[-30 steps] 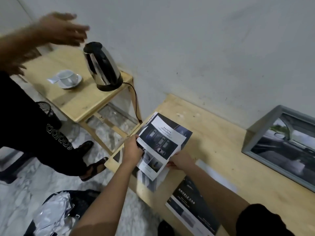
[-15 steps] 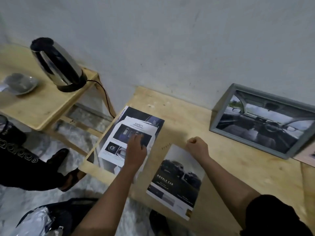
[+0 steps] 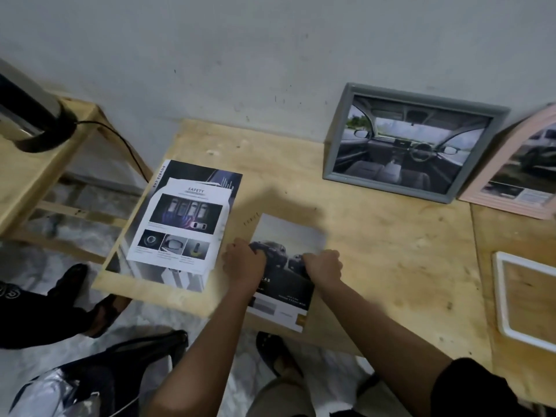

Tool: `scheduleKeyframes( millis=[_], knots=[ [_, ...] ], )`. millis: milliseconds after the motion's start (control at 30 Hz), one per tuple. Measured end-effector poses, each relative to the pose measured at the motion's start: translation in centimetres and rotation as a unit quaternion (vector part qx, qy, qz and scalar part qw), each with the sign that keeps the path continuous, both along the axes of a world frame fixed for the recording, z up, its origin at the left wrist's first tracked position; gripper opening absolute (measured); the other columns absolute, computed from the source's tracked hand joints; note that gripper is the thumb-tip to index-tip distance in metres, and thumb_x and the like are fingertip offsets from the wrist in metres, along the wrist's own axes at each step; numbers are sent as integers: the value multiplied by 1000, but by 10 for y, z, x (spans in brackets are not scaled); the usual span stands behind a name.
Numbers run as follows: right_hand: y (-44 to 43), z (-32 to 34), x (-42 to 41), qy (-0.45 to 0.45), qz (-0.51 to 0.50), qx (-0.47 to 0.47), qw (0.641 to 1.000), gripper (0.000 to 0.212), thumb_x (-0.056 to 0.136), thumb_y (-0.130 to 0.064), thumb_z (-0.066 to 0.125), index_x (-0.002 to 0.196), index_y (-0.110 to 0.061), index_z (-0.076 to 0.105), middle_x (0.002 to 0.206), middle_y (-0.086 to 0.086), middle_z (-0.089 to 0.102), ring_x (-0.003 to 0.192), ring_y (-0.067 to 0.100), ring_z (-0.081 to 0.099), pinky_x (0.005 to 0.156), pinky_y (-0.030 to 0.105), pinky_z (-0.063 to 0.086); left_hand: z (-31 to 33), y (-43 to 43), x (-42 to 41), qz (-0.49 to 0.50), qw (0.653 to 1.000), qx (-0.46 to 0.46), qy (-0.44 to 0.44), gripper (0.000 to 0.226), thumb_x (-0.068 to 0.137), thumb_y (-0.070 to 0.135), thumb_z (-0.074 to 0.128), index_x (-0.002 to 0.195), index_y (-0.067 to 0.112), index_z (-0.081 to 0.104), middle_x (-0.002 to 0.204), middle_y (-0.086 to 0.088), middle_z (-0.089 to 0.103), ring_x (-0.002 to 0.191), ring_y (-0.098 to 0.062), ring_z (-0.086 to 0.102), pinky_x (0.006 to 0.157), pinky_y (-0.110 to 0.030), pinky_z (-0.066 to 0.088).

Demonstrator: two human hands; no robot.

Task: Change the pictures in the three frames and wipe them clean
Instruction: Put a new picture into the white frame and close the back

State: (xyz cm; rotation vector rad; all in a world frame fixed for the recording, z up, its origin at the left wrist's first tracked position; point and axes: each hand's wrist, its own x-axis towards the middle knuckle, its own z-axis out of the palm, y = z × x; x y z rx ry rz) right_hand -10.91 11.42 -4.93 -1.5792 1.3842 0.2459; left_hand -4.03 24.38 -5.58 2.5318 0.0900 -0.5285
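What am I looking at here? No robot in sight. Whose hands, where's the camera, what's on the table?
No machine here: a person works with two bare hands. The one picture comes from a wide-angle camera on that person's head, looking forward and down, so the arms enter from below. The left hand and right hand curl their fingers on the side edges of a car print lying on the table. Left of it lies a stack of prints, a sheet headed SAFETY on top. A grey frame and a pink frame stand at the wall, each holding a car picture; a white frame lies flat at the right, bare wood showing through. A kettle stands on the side table.
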Motion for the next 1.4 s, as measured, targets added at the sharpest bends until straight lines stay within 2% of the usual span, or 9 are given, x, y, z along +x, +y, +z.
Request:
scheduleKeyframes(
  millis=[100, 267, 533, 767, 867, 1067, 1200, 1300, 1400],
  knots=[
    [-8, -1, 2, -18, -26, 30, 999, 48, 78, -16, 64, 115, 5, 42, 108, 21, 56, 97, 34, 57, 65, 31, 41, -1, 0, -1, 21, 998, -51, 40, 28, 81, 15, 55, 105, 2, 51, 110, -18, 56, 97, -33, 54, 80, -41, 48],
    [-11, 3, -5, -77, 9, 92, 993, 28, 83, -11, 55, 57, -11, 43, 61, 7, 44, 54, 19, 37, 52, 28, 27, 3, 0, -5, 26, 989, -122, 77, 5, 88, 10, 50, 88, 8, 54, 90, -7, 57, 82, -21, 50, 65, -27, 35],
    [-15, 16, -15, -128, 35, 149, 980, 13, 92, -21, 50, 94, -9, 49, 79, 6, 49, 65, 15, 44, 58, 27, 35, 17, -6, -21, 121, 958, -226, 129, 17, 94, 19, 41, 97, 7, 54, 93, -8, 56, 86, -22, 51, 70, -32, 40],
    [-34, 20, -35, -189, 30, 256, 948, 27, 90, -31, 53, 109, -12, 52, 94, 3, 55, 80, 15, 50, 63, 27, 40, 64, -31, -50, 150, 861, -463, 148, 16, 97, 8, 39, 103, 3, 53, 87, -10, 63, 73, -18, 60, 59, -25, 49],
    [-60, 35, -54, -249, 33, 298, 921, 12, 88, -25, 51, 87, -15, 57, 83, -2, 58, 77, 13, 52, 65, 28, 40, 83, -51, -69, 119, 840, -511, 138, 18, 97, 9, 37, 104, 0, 52, 87, -11, 62, 72, -17, 61, 60, -22, 52],
    [-141, 54, -108, -344, -23, 344, 873, 24, 80, -5, 55, 100, -2, 42, 78, 12, 55, 60, 17, 55, 46, 26, 43, 103, -117, -122, 137, 824, -541, 103, 16, 95, 8, 39, 98, 2, 54, 83, -9, 60, 71, -16, 59, 62, -25, 48],
    [-213, 64, -158, -361, -58, 294, 883, 41, 81, 16, 50, 119, 3, 39, 106, 23, 53, 95, 29, 56, 79, 31, 53, 108, -172, -161, 150, 820, -545, 86, 17, 93, 2, 41, 82, 8, 52, 66, -4, 60, 51, -9, 60, 46, -15, 46],
    [-272, 64, -199, -354, -44, 223, 907, 26, 81, 11, 57, 105, 7, 52, 98, 19, 60, 98, 30, 59, 89, 33, 47, 103, -220, -195, 129, 844, -512, 101, 15, 92, 0, 41, 86, 9, 50, 74, -8, 57, 51, -10, 59, 41, -13, 42],
    [-322, 67, -239, -328, -58, 152, 931, 10, 81, 6, 60, 77, -2, 56, 75, 12, 60, 71, 22, 59, 64, 24, 49, 96, -269, -224, 83, 866, -477, 128, 13, 90, 2, 47, 99, 9, 52, 77, -8, 61, 50, -10, 59, 42, -16, 42]
  ],
)
